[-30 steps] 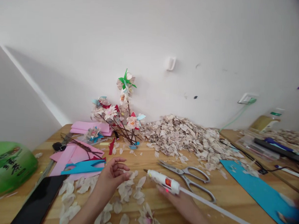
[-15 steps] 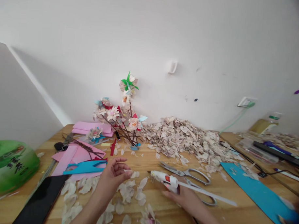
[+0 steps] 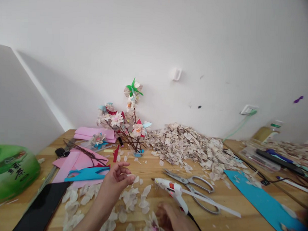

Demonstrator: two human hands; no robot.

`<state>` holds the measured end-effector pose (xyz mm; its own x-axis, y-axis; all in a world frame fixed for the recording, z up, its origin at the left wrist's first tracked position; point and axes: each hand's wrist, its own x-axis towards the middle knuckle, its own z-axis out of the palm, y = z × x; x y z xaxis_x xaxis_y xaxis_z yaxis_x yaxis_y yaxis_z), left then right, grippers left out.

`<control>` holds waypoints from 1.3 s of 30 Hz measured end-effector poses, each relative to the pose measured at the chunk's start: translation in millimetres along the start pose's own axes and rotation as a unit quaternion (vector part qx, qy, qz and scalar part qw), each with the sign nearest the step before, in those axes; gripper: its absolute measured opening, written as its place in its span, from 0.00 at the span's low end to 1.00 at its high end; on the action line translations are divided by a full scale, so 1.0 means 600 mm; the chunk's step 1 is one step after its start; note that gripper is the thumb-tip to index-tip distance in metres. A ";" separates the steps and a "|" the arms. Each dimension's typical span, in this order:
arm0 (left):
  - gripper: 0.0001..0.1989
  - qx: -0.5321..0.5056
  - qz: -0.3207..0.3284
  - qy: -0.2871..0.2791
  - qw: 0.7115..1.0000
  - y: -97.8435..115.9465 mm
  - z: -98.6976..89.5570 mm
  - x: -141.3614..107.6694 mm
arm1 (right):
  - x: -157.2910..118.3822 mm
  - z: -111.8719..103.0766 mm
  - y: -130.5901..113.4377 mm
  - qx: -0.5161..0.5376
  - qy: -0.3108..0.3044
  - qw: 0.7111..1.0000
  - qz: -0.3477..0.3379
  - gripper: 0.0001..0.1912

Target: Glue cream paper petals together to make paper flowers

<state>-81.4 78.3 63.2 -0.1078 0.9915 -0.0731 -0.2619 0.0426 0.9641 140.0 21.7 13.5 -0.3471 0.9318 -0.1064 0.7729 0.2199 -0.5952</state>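
Observation:
Raised over the table, my left hand [image 3: 116,180] is closed, a pale dried petal [image 3: 135,179] pinched at its fingertips. My right hand [image 3: 174,220] is low at the front, fingers curled beside a pale petal flower [image 3: 153,226] with a pink centre. Its fingertips are blurred and partly hidden, so I cannot tell whether they grip the flower. Just above that hand a white hot glue gun [image 3: 170,188] lies on the table with a glue stick [image 3: 216,203] out of its back. Scissors [image 3: 192,184] lie right behind it. Loose petals [image 3: 131,197] are spread between my hands.
Behind stand crafted flowers on twigs [image 3: 138,130] and a large heap of dried petals [image 3: 188,143] against the wall. At left are a green jug [image 3: 13,173], a black phone [image 3: 43,206] and pink sheets [image 3: 74,163]. A blue sheet [image 3: 262,200] lies at right.
My right hand has let go of the glue gun, leaving it on the table, and moved down and left to the pink-centred flower. My left hand has barely moved.

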 end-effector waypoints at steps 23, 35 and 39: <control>0.26 -0.003 0.017 -0.013 1.000 0.050 -0.020 -0.009 | 0.068 -0.031 -0.078 0.410 0.070 0.903 -0.107 0.24; 0.20 0.119 0.212 -0.083 0.966 0.030 -0.013 -0.027 | 0.063 -0.039 -0.060 0.030 0.203 0.927 -0.314 0.06; 0.24 0.267 0.368 -0.139 0.880 0.025 -0.021 -0.043 | 0.052 -0.049 -0.059 -0.066 0.269 0.890 -0.363 0.10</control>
<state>-94.8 52.0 76.3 0.1980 0.7631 0.6152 0.2774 -0.6456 0.7116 117.2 51.6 54.5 -0.5036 0.5252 0.6860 0.5163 0.8196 -0.2485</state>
